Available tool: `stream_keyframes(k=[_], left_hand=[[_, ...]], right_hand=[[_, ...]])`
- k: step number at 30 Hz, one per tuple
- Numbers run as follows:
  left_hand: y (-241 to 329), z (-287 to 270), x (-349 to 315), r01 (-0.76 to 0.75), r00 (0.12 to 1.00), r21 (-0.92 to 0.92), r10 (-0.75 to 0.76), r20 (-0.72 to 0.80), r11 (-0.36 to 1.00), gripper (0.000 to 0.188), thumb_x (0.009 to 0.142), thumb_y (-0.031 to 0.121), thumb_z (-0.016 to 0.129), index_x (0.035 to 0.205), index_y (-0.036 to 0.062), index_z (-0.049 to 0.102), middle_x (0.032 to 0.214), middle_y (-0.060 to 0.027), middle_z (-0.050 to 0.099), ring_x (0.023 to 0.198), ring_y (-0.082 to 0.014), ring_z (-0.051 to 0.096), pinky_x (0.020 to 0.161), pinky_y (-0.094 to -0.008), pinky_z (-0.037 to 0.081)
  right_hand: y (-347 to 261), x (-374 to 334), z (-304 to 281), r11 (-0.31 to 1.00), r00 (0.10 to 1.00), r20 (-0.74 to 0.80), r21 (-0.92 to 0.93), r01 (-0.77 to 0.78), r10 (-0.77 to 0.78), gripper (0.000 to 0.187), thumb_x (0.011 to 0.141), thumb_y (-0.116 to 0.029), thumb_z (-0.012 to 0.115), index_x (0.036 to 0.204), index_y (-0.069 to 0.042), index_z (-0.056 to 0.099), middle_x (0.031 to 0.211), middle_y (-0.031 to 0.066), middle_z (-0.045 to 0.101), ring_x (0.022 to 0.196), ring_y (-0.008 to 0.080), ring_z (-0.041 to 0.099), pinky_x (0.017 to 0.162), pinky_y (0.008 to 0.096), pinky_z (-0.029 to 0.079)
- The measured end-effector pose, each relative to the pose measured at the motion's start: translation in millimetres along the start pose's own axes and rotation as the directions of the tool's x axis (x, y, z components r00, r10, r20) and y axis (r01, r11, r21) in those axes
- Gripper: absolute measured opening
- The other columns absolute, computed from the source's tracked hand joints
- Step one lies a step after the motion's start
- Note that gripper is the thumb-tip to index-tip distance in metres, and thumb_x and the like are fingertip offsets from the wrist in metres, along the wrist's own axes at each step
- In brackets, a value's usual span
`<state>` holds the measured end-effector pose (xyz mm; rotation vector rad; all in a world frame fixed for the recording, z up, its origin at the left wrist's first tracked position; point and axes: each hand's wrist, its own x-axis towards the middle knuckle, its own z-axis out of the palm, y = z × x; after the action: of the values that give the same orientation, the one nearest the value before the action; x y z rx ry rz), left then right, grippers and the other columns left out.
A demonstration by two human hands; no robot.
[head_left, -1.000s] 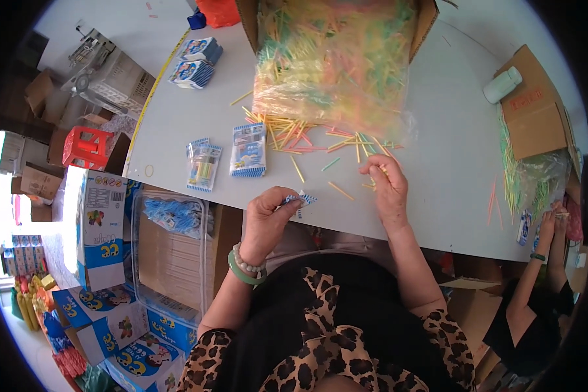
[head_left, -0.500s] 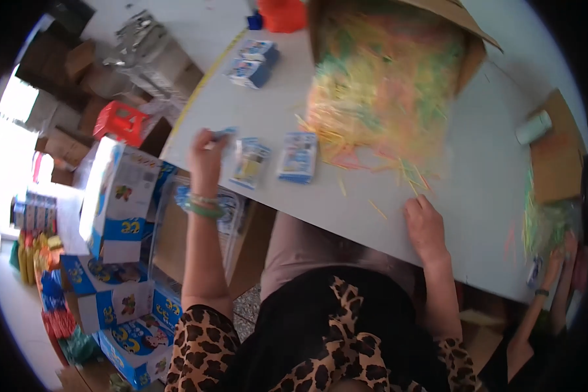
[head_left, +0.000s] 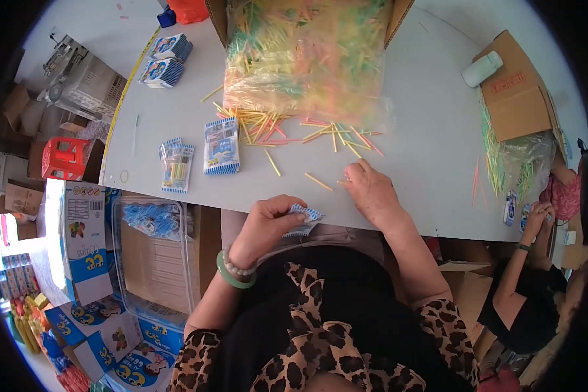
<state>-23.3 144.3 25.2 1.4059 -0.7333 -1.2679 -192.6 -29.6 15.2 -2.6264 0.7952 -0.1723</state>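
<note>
My left hand point(head_left: 271, 225), with bracelets at its wrist, is closed on a small blue-and-white packet point(head_left: 306, 219) just in front of the table's near edge. Over the table, my right hand point(head_left: 372, 193) has its fingers pinched together; what lies between the fingertips is too small to make out. Loose thin coloured sticks point(head_left: 268, 127), yellow, pink and green, lie beyond both hands, one of them close to my right fingertips. A blue-and-white stack of packets point(head_left: 222, 147) sits left of the sticks. Beside it lie filled packets point(head_left: 177, 166) with yellow sticks showing.
A cardboard box point(head_left: 398, 19) at the back holds a big clear bag point(head_left: 307, 59) of sticks. Two packet bundles point(head_left: 162, 72) stand at the far left. Below the table's left edge is a clear plastic bin point(head_left: 153, 255). At the right, another person's hands point(head_left: 536, 219) work beside an open carton point(head_left: 516, 98).
My left hand has come from the table's left side to in front of my body, with a packet in it. My right hand stays by the sticks. The view has turned and shifted.
</note>
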Motion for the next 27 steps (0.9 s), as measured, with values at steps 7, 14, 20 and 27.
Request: stream_keyframes(k=[7, 14, 20, 27], left_hand=[[-7, 8, 6, 0.039, 0.998, -0.049, -0.036, 0.060, 0.998, 0.014, 0.087, 0.000, 0.061, 0.100, -0.0035, 0.064, 0.089, -0.0016, 0.064, 0.082, -0.0066, 0.057, 0.076, -0.0217, 0.047], [-19, 6, 5, 0.054, 0.998, -0.085, -0.052, 0.030, 0.995, 0.014, 0.088, 0.001, 0.060, 0.101, -0.0031, 0.064, 0.089, -0.0022, 0.065, 0.083, -0.0072, 0.058, 0.077, -0.0222, 0.048], [-20, 6, 4, 0.039, 0.999, -0.138, -0.035, 0.031, 0.990, 0.015, 0.088, 0.001, 0.061, 0.102, -0.0025, 0.063, 0.089, -0.0012, 0.064, 0.082, -0.0066, 0.058, 0.076, -0.0215, 0.048], [-11, 6, 2, -0.024, 0.998, 0.080, 0.019, 0.052, 0.996, 0.015, 0.087, 0.001, 0.061, 0.101, -0.0016, 0.064, 0.087, -0.0001, 0.064, 0.084, -0.0066, 0.058, 0.078, -0.0215, 0.047]], right_hand=[[9, 1, -3, 1.000, 0.985, 0.173, -0.011, 0.002, 0.000, 0.010, 0.083, -0.004, 0.053, 0.092, -0.005, 0.050, 0.091, 0.0129, 0.055, 0.080, 0.0336, 0.059, 0.067, 0.0428, 0.049], [-5, 3, -2, 0.981, 0.965, 0.263, -0.184, 0.060, -0.010, 0.022, 0.077, 0.004, 0.051, 0.097, -0.003, 0.045, 0.090, 0.0178, 0.050, 0.072, 0.0383, 0.058, 0.063, 0.0442, 0.048], [3, 13, 6, 0.995, 0.997, -0.065, 0.100, -0.024, 0.030, 0.020, 0.083, 0.000, 0.053, 0.102, -0.005, 0.046, 0.098, 0.0156, 0.054, 0.085, 0.0347, 0.059, 0.069, 0.0428, 0.049], [12, 21, 24, 0.945, 0.950, -0.281, 0.325, -0.037, 0.134, 0.003, 0.089, -0.007, 0.052, 0.092, -0.006, 0.052, 0.096, 0.0117, 0.054, 0.086, 0.0333, 0.057, 0.073, 0.0412, 0.048]])
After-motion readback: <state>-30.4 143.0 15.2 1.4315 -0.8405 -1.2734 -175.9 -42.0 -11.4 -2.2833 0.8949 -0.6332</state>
